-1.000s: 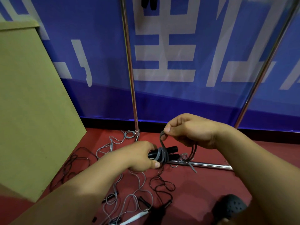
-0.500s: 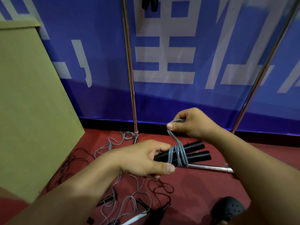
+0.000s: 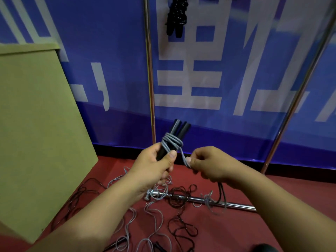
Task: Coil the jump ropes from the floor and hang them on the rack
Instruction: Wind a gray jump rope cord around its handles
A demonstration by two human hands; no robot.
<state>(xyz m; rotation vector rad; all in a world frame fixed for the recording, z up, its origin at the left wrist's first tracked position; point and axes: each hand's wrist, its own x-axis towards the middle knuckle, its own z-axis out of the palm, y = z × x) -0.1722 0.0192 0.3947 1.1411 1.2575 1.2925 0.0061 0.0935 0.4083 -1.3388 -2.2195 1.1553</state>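
Loose jump ropes (image 3: 154,215) lie tangled on the red floor (image 3: 236,230) nearest the camera. Above them the left hand (image 3: 154,166) grips the black handles (image 3: 177,131), now tilted upright rather than level, while the right hand (image 3: 207,164) pinches the grey cord (image 3: 171,141) tail low, so I judge the wrap nearly finished. Beyond, a coiled black rope (image 3: 176,17) already hangs by the rack pole (image 3: 150,70).

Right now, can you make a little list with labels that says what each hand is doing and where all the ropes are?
left hand: left hand grips the two black handles, tilted upward
right hand: right hand pinches the grey cord end
wrapped part: grey cord coiled round the handles
floor: loose grey and black ropes lie tangled on the red floor, some over the rack's base bar
rack: one black rope bundle already hangs between the upright poles
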